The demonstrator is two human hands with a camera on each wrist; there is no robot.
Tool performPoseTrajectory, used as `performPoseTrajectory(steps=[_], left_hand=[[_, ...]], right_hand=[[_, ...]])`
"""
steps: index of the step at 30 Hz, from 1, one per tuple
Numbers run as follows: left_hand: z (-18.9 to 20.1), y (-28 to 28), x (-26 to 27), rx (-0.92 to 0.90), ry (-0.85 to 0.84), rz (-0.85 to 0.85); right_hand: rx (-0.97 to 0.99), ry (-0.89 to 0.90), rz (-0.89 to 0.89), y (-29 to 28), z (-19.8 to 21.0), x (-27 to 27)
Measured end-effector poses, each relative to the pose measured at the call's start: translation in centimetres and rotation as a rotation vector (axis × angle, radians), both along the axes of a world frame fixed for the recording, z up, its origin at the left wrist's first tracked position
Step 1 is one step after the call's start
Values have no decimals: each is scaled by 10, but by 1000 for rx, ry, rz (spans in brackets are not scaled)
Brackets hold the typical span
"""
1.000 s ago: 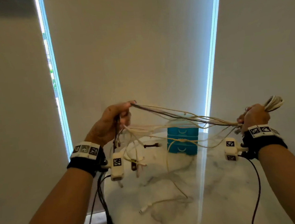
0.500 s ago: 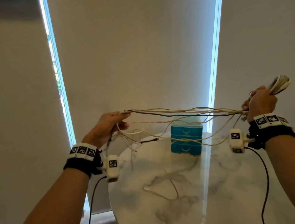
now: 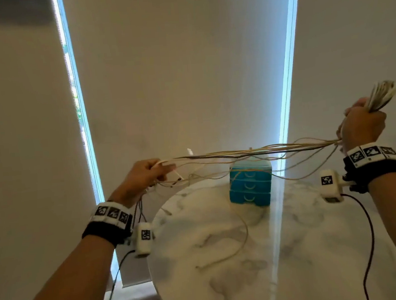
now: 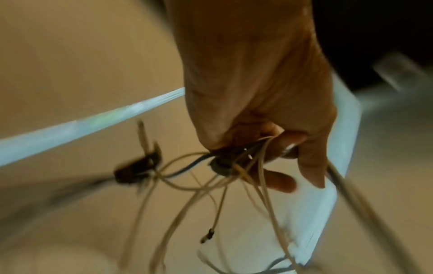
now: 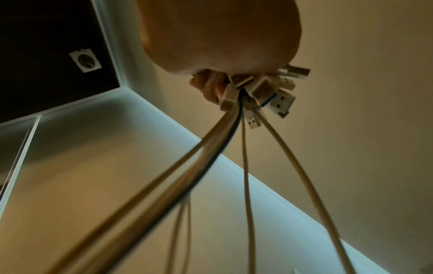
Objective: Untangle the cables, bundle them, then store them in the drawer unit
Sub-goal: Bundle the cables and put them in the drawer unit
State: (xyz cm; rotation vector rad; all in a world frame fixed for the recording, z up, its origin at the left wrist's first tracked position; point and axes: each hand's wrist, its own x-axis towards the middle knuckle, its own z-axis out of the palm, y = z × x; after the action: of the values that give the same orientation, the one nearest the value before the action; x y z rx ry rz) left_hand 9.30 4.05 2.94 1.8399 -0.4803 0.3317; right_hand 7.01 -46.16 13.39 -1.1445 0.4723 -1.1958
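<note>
Your left hand [image 4: 253,96] holding a tangle of cables [image 4: 236,166].

Your fingers [image 4: 276,179] curl round the pale strands, with one dark cable among them, gathered at a knot just under your grip. Loose ends dangle below, one tipped with a small plug [image 4: 208,236]. A dark, blurred connector [image 4: 138,169] hangs left of the knot. A bright window strip [image 4: 93,118] runs slantwise behind, and the picture is smeared throughout.

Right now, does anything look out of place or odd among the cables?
One thin beige cable has dropped from the bunch of beige and dark cables stretched between left hand and right hand; it trails loose across the white marble table.
</note>
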Motion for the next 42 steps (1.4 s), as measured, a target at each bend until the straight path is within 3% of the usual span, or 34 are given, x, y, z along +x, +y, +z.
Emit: performPoseTrajectory(steps=[2, 4, 6, 8, 10, 12, 13, 16, 18, 20, 24, 25, 26, 29, 31, 34, 37, 38, 39, 40, 41, 42], left_hand=[[-6, 1, -12, -398, 107, -266], [-14, 6, -17, -447, 173, -465], [-20, 11, -8, -123, 171, -376], [-22, 14, 3, 332, 67, -79], [-17, 13, 13, 461, -93, 206], [-4, 8, 11, 287, -104, 283], [-1, 6, 7, 84, -13, 205], [-4, 6, -13, -471, 236, -301], [-9, 12, -21, -584, 297, -515], [-13, 16, -15, -497, 322, -503], [-1, 6, -8, 172, -29, 125], [3, 6, -5, 207, -80, 206], [6, 8, -3, 134, -68, 219], [4, 17, -2, -292, 75, -69], [4, 19, -13, -367, 81, -253], [2, 28, -23, -215, 150, -390], [7, 31, -29, 252, 117, -177], [8, 30, -30, 289, 67, -105], [8, 29, -29, 238, 30, -46], [8, 28, -28, 64, 31, -21], [8, 31, -27, -146, 59, -42], [6, 37, -23, -328, 101, -179]], right_hand=[[-10, 5, -32, -10, 0, 7], [-25, -3, -70, -39, -3, 24], [9, -9, -110, -51, 0, 30], [-34, 9, -120, -44, 4, 23], [-76, 29, -122, -14, 8, 3], [-97, 35, -128, 1, 9, -6], [-93, 30, -126, 7, 10, -11], [-62, -1, -124, -11, 9, -7], [-36, -7, -135, -26, 9, -5], [-57, 35, -173, -25, 9, -13], [-57, 106, -120, -14, -3, -9], [-104, 144, -101, -13, -8, -8], [-116, 164, -93, -9, -12, -9], [-47, 168, -115, -20, -25, 0], [-90, 199, -94, -24, -31, 0], [-136, 271, -158, -34, -32, -8], [-142, 280, -201, -46, -31, -13], [-154, 278, -196, -45, -30, -14], [-157, 274, -188, -41, -30, -15], [-166, 271, -188, -35, -30, -16], [-180, 272, -181, -31, -30, -16], [-193, 274, -173, -29, -30, -14]])
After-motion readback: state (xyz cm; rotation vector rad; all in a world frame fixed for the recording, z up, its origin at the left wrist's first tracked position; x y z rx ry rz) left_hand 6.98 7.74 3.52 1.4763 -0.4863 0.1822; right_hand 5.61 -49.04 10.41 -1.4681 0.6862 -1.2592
